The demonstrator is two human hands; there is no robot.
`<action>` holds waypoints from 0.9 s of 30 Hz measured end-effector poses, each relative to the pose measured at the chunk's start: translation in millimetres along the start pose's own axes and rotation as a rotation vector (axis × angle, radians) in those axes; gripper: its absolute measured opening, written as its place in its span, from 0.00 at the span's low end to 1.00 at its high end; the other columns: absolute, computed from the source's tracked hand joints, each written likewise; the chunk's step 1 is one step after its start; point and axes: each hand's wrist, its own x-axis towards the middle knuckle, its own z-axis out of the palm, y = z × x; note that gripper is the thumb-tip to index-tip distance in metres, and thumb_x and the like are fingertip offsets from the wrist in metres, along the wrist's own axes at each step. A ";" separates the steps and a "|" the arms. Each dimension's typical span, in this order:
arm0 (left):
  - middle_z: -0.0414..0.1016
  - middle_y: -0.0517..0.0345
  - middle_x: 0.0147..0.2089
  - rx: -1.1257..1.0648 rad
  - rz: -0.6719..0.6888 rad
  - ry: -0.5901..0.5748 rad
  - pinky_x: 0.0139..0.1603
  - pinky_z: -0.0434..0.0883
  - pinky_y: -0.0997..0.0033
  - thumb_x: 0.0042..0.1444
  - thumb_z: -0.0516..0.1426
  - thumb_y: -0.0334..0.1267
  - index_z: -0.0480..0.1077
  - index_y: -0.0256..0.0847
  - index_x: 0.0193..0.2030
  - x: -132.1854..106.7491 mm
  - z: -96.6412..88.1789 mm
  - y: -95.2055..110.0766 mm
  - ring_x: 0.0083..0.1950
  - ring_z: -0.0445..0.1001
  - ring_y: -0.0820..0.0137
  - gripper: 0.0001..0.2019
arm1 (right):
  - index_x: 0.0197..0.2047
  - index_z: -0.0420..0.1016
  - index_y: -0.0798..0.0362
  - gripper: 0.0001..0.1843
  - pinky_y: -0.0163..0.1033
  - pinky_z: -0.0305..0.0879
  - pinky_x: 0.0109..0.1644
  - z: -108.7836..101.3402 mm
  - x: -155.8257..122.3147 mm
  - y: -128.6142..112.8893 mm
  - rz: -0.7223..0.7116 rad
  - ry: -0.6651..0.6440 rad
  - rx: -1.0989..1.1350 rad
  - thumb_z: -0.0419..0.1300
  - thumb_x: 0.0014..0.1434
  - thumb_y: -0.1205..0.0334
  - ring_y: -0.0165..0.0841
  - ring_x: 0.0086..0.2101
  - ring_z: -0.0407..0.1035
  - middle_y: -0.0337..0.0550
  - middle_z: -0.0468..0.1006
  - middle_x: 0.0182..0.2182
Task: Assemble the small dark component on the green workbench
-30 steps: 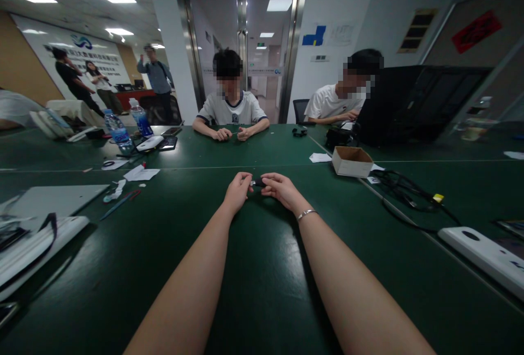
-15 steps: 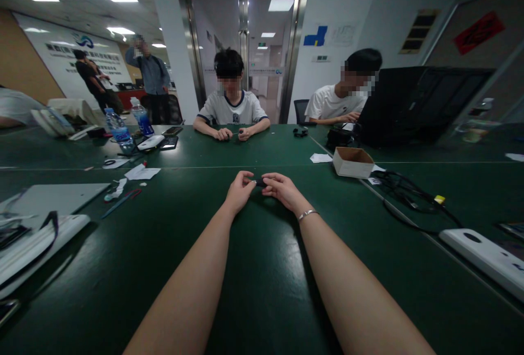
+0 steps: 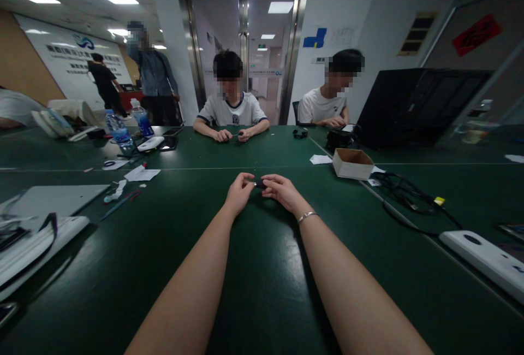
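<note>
Both my hands meet over the green table (image 3: 262, 256), close to a seam that runs across it. Between them is a small dark object (image 3: 260, 184) with a bright, metal-looking end; its kind is too small to make out. My right hand (image 3: 282, 191) pinches the dark part between thumb and fingers, and a silver bracelet (image 3: 308, 216) circles that wrist. My left hand (image 3: 238, 191) is closed, thumb and fingers at the bright end. The fingertips cover part of the object.
An open cardboard box (image 3: 352, 164) stands to the right, near black cables (image 3: 399, 191) and a white power strip (image 3: 483, 256). Leftward lie a pen-like tool (image 3: 118, 205), paper scraps (image 3: 142, 173) and a grey laptop-like slab (image 3: 61, 199). Two people sit across the table.
My hands and the small dark object stay almost where they were. The seated person at right leans further left, and the standing person in the background has shifted.
</note>
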 end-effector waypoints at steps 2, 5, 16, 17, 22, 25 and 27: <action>0.69 0.60 0.32 -0.001 -0.015 0.010 0.27 0.62 0.78 0.54 0.55 0.35 0.69 0.40 0.45 0.9 -0.2 -1.6 0.29 0.67 0.74 0.11 | 0.39 0.77 0.56 0.08 0.33 0.75 0.33 -0.2 0.5 0.6 0.000 0.004 0.001 0.68 0.53 0.70 0.29 0.24 0.74 0.40 0.78 0.26; 0.67 0.62 0.26 -0.026 -0.041 -0.032 0.24 0.60 0.77 0.59 0.52 0.40 0.68 0.39 0.45 2.2 0.1 -3.6 0.24 0.64 0.75 0.11 | 0.38 0.77 0.56 0.09 0.33 0.75 0.32 -1.1 1.8 1.6 -0.004 0.003 0.000 0.69 0.53 0.70 0.29 0.23 0.74 0.41 0.78 0.27; 0.67 0.63 0.28 -0.029 -0.012 -0.043 0.27 0.62 0.78 0.54 0.53 0.31 0.69 0.40 0.45 1.3 -0.2 -2.5 0.26 0.64 0.76 0.11 | 0.39 0.77 0.56 0.11 0.33 0.75 0.32 -1.7 1.3 0.9 -0.006 -0.019 -0.010 0.71 0.51 0.67 0.28 0.24 0.74 0.39 0.77 0.25; 0.66 0.63 0.26 -0.032 -0.026 -0.052 0.26 0.61 0.78 0.56 0.52 0.33 0.68 0.40 0.45 1.4 0.0 -2.4 0.24 0.63 0.76 0.10 | 0.39 0.77 0.56 0.11 0.32 0.75 0.32 -1.7 1.2 0.9 -0.007 -0.022 -0.014 0.71 0.51 0.68 0.28 0.24 0.74 0.39 0.77 0.25; 0.64 0.64 0.23 -0.061 -0.046 -0.034 0.23 0.58 0.78 0.62 0.49 0.43 0.69 0.39 0.44 -0.1 1.7 0.3 0.21 0.60 0.76 0.12 | 0.39 0.77 0.55 0.11 0.33 0.76 0.33 -1.9 1.3 0.8 -0.006 -0.027 -0.013 0.70 0.52 0.68 0.29 0.24 0.74 0.39 0.77 0.24; 0.66 0.63 0.26 -0.074 -0.044 -0.027 0.24 0.59 0.78 0.58 0.53 0.39 0.69 0.39 0.45 -1.5 1.6 2.8 0.22 0.61 0.77 0.10 | 0.39 0.77 0.56 0.11 0.32 0.76 0.32 -1.9 1.3 0.6 -0.010 -0.024 -0.003 0.70 0.52 0.68 0.28 0.24 0.75 0.40 0.78 0.26; 0.65 0.64 0.23 -0.057 -0.032 -0.043 0.24 0.58 0.78 0.58 0.52 0.39 0.69 0.38 0.44 -2.0 1.0 3.8 0.21 0.60 0.76 0.11 | 0.39 0.77 0.56 0.10 0.32 0.75 0.32 -1.7 1.1 0.5 -0.007 -0.026 -0.006 0.70 0.52 0.68 0.28 0.24 0.75 0.41 0.78 0.27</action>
